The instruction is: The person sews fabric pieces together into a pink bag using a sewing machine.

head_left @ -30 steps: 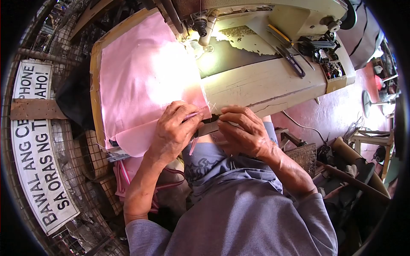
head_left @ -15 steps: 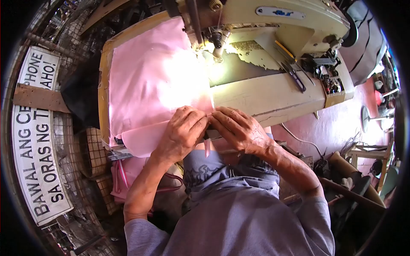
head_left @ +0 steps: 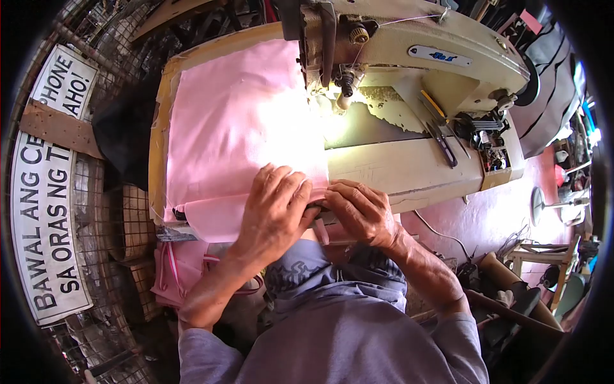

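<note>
A large sheet of pink fabric [head_left: 233, 121] lies over the left part of the sewing machine table, its front edge folded over. My left hand [head_left: 274, 203] rests on that front edge, fingers on top and thumb beneath, gripping the cloth. Just right of it, my right hand [head_left: 363, 210] pinches the fabric's right front corner. Between both thumbs a small dark piece shows, too covered to name. A narrow pink strip [head_left: 322, 232] hangs below. The sewing machine [head_left: 396, 38] stands beyond, its needle area lit brightly beside the fabric's right edge.
Scissors [head_left: 441, 142] and a yellow-edged cutter [head_left: 433, 105] lie on the machine bed, near a small tray of metal parts [head_left: 494, 157]. Pink pieces with straps [head_left: 179, 272] hang below the table at left. A lettered sign [head_left: 51, 192] is fixed to wire mesh.
My left hand's fingers have straightened somewhat over the fabric, and a gap has opened between the two hands. The dark piece shows more there. The camera view has shifted slightly.
</note>
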A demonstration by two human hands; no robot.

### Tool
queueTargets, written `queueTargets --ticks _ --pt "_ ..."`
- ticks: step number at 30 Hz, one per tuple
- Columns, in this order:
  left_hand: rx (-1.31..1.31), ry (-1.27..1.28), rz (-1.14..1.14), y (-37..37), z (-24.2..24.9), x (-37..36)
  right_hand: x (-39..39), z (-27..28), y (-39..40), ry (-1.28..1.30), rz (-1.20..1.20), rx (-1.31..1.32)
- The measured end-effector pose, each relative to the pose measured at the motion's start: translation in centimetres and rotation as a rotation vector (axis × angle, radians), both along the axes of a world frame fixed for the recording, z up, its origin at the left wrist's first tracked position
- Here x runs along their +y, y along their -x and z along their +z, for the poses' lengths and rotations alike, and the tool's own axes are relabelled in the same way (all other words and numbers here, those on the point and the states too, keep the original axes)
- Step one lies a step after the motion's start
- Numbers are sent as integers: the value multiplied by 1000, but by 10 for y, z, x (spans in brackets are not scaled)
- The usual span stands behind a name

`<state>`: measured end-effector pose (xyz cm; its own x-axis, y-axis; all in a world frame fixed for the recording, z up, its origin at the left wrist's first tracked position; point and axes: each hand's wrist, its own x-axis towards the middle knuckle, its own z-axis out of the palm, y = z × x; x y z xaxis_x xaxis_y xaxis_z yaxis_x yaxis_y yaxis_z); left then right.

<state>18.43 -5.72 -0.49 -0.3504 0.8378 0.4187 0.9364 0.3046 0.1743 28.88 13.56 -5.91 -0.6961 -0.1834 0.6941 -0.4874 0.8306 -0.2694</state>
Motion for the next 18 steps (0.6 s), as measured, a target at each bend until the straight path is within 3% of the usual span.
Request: queueTargets --ticks 5,15,18 --pt "63 -130 92 -10 -22 2 -2 8 3 -11 -10 12" --pt "244 144 8 -10 -15 7 1 -6 -4 -129 -9 -38" --pt "75 233 -56 -3 -5 7 0 -8 -8 -128 -9 -71"
